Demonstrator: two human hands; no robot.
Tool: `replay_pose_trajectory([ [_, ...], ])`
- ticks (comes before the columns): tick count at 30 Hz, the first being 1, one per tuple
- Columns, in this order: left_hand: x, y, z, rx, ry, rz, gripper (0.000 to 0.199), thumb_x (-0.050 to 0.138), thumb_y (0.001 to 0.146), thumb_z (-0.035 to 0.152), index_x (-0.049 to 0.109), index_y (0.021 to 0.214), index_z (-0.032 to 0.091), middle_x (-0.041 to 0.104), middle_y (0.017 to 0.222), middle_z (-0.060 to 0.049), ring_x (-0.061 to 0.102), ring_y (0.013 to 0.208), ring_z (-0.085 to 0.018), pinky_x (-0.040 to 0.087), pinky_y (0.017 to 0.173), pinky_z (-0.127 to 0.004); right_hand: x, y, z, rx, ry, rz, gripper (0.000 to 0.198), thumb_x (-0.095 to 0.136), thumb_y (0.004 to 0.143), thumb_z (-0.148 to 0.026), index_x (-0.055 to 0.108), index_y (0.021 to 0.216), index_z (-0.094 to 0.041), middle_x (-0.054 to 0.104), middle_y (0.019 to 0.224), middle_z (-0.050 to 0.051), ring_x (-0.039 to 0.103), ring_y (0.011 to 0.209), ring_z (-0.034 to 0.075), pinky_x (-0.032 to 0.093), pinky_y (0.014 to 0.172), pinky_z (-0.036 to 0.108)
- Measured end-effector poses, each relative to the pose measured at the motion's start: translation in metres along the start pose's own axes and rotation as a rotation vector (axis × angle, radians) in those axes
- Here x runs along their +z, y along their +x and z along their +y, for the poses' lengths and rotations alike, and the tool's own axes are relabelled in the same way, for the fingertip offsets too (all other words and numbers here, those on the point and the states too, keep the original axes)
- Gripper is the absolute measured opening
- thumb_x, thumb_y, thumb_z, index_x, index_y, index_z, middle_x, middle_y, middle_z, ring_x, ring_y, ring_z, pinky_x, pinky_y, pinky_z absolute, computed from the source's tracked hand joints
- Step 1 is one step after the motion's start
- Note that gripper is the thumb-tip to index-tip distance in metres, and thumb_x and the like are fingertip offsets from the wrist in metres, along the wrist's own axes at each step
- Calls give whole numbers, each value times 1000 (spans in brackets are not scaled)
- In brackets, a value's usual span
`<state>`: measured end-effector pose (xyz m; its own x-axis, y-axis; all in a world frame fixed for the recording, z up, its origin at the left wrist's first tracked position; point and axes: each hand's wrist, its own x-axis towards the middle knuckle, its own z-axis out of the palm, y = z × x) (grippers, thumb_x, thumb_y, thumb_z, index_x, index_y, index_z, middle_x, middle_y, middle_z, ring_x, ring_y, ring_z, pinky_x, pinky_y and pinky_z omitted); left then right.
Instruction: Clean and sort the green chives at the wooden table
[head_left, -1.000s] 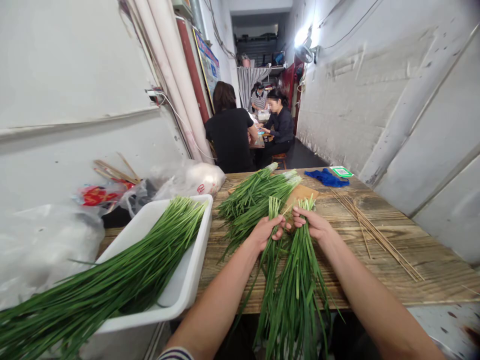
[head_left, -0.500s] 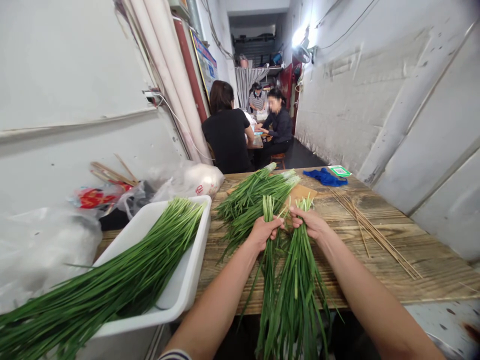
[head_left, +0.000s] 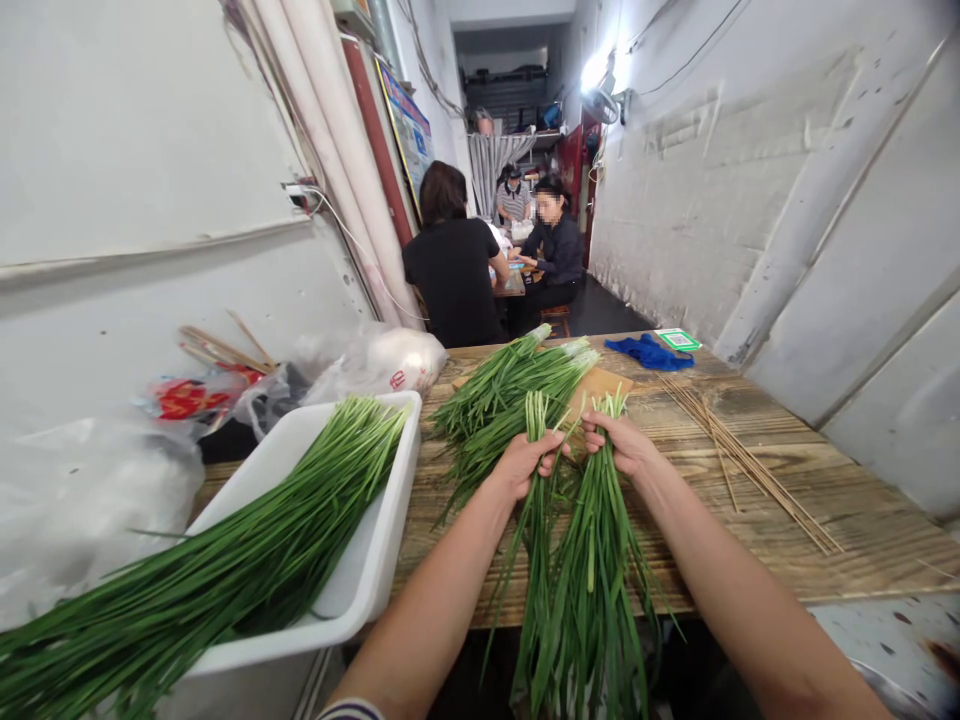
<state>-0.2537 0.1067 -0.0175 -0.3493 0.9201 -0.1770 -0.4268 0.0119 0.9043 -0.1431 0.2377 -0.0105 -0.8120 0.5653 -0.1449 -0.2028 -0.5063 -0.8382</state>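
Note:
My left hand (head_left: 529,462) is closed round a thin bunch of garlic chives (head_left: 536,560), pale stem ends up and green leaves hanging past the table's front edge. A fuller bunch of garlic chives (head_left: 600,560) hangs from my right hand (head_left: 616,440), whose fingers are closed on it just below the cut ends. The two hands are close together, with a few loose stalks sticking out between them. Just beyond lie tied bundles of chives (head_left: 510,385), their stem ends wrapped in something whitish, partly over a brown board (head_left: 606,383).
At the left a white plastic tub (head_left: 401,500) holds a large heap of chives (head_left: 262,540). Plastic bags (head_left: 382,360) lie behind it. On the wooden table (head_left: 810,470) are thin sticks (head_left: 750,465), a blue cloth (head_left: 649,352) and a QR card (head_left: 679,340). Several people (head_left: 454,260) sit beyond.
Both hands keep their hold on the chives and have hardly moved. The loose stalks between them have shifted slightly, and the whole view has moved a little.

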Motion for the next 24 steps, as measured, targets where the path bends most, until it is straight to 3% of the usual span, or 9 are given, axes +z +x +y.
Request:
replay_pose_trajectory([
  [6,1,-1,0,9,46,11,39,81,54,39,63,73,10,61,68,-3,33,42,0,19,36,-15,0,0,0,9,-1,27,25,72,64,-18,48,58,-17,45,46,-5,34,36,3,36,35,19],
  [17,1,-1,1,-35,47,3,31,75,60,35,60,68,10,59,65,-2,33,40,0,17,35,-16,1,-2,1,46,-21,5,22,69,67,-19,50,57,-16,45,46,-4,35,36,4,37,36,20],
  [24,1,-2,0,-40,57,-42,39,76,62,45,59,69,10,55,62,0,31,39,0,17,35,-16,0,-1,1,96,-36,-35,22,66,69,-21,50,55,-17,43,43,-4,36,37,5,38,38,20],
])
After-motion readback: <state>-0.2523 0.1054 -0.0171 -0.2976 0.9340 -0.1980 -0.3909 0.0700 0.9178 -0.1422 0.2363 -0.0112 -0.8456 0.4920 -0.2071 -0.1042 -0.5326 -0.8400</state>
